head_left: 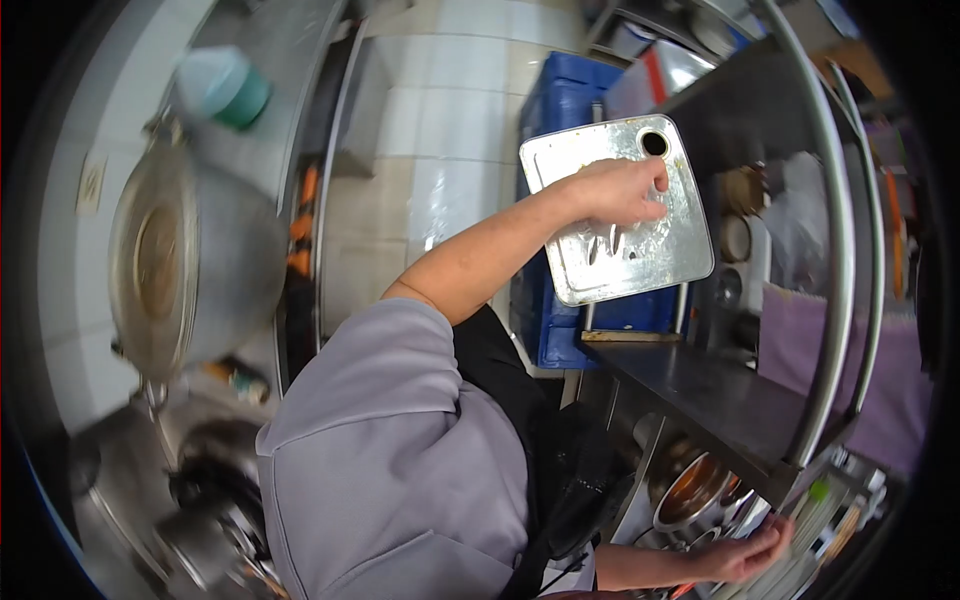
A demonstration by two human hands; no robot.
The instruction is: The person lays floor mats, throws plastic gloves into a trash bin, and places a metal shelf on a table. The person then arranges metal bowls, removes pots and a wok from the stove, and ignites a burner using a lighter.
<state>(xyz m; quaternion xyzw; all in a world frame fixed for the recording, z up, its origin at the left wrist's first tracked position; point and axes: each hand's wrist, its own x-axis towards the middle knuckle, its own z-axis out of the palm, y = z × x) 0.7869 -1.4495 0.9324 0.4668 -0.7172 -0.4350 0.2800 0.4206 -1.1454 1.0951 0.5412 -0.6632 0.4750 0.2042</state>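
My left hand (pixel 620 192) reaches over a square metal tin (pixel 678 235) and is closed on the middle of its top. The curled fingers hide whatever handle may be under them. A round dark opening (pixel 655 143) shows in one corner of the tin, just beyond my fingertips. Slots and smears mark the shiny top. Down at the lower right, my right hand (pixel 752 550) is beside the corner of a metal shelf (pixel 720 395), with its fingers loosely bent and nothing visible in them. A pot with orange-brown contents (pixel 692 492) stands near that hand, under the shelf.
Blue crates (pixel 565 100) stand behind and below the tin. A steel rail (pixel 838 250) borders the shelf, and a purple cloth (pixel 800 350) hangs beyond. At left are a large metal pot (pixel 215 260) and a green container (pixel 240 98). The tiled floor (pixel 455 120) runs between.
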